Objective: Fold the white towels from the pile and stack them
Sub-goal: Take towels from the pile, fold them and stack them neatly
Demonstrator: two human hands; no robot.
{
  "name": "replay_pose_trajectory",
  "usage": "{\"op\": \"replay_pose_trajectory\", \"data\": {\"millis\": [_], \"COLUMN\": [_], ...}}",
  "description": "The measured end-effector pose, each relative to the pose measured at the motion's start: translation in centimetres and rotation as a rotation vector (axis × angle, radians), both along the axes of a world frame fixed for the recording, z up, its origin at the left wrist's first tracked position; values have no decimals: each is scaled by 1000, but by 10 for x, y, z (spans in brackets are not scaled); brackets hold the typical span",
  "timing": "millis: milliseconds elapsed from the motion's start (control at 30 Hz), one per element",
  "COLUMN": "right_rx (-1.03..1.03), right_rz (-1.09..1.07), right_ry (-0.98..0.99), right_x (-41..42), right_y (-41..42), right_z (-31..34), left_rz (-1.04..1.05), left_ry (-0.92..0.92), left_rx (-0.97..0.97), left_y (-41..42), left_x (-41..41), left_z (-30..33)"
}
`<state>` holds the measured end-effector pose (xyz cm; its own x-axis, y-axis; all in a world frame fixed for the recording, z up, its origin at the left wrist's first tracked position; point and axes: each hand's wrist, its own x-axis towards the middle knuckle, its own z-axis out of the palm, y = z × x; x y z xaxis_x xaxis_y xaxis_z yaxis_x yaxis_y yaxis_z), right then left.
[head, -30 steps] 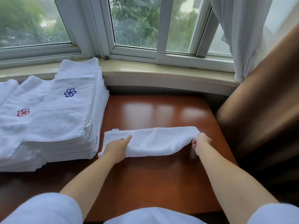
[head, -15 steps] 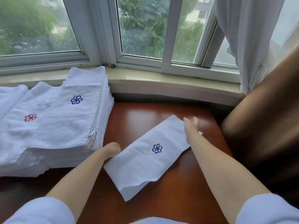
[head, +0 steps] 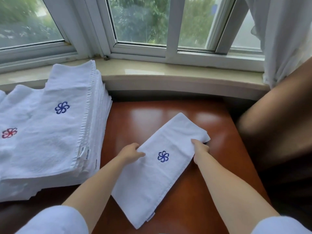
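Two hands on one towel (head: 157,168), and that is all this step needs. From the head view, the towel lies as a long folded strip slanting across the red-brown table (head: 211,174), its far end toward the window sill (head: 168,73), its near end, with a small tag, toward me. The blue flower mark sits near its middle, face up.

My left hand (head: 130,153) rests on the strip's left edge, just left of the mark, fingers loosely curled onto the cloth; I cannot tell whether the thumb is tucked under it. My right hand (head: 200,148) pinches the right edge of the far end, where the cloth bunches and lifts a little off the table.

The pile (head: 50,132) lies to the left of the towel, well clear of it, with a blue mark and a red mark showing on top.

As I judge it, the next fold runs across the strip, far end over near end. To do it well I would keep the left hand flat as the hinge, lift the far end by both corners rather than one so it does not twist, line up the long edges before letting go, then smooth outward from the crease. The bunching under my right fingers is the risk: carried over as it is, it would leave a lumpy fold.
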<state>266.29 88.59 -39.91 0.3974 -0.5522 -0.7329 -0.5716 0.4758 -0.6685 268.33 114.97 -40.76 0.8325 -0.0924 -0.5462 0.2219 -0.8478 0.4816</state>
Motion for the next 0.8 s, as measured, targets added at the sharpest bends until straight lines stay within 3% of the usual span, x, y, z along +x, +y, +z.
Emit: {"op": "replay_pose_trajectory", "data": {"millis": [133, 267, 367, 567, 800], "right_rx": [-16, 163, 66, -133, -243], "right_rz": [36, 147, 259, 215, 209], "right_ry": [-176, -73, -70, -230, -250], "right_x": [13, 17, 15, 5, -10], "right_y": [3, 3, 15, 52, 101], "right_z": [-7, -7, -4, 22, 52], "left_rz": [-29, -146, -197, -315, 116], "left_ry": [32, 609, 896, 931, 614], "left_rx": [-25, -37, 54, 265, -310], "left_y": [-14, -13, 1, 42, 75], "left_x": [22, 37, 25, -37, -88], "left_z": [-4, 15, 26, 15, 71]}}
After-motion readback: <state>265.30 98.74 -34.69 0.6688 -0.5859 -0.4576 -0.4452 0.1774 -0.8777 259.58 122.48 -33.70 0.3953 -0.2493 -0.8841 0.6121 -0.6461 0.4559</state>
